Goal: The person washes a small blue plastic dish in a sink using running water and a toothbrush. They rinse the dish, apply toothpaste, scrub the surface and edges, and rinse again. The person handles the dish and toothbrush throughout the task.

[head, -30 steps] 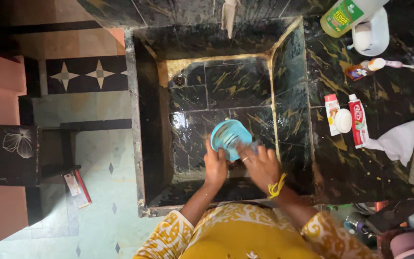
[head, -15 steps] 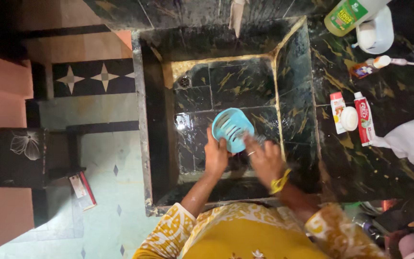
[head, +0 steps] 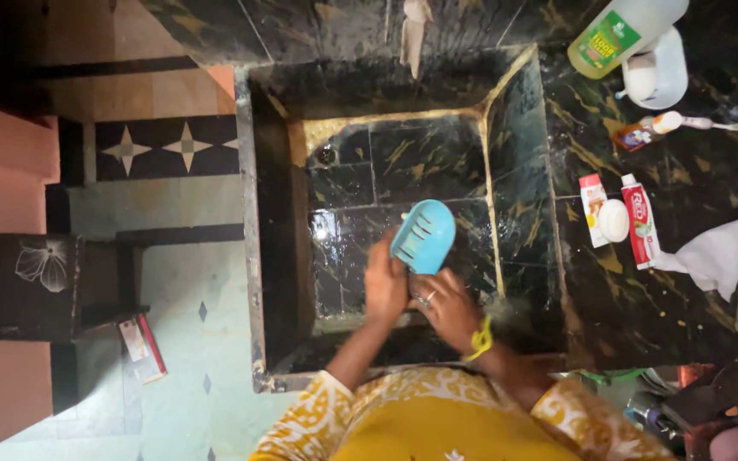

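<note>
Currently, item: blue slotted soap dish (head: pixel 423 236), tilted above the wet floor of the dark stone sink (head: pixel 403 162); left hand (head: pixel 385 286) grips its near rim, right hand (head: pixel 446 307) curled just beside it; best held firmly, every slot scrubbed.

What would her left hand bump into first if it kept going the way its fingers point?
The left hand points up the picture and already touches the blue slotted soap dish. Beyond that comes the dark tiled sink basin, though depth is hard to judge.
</note>
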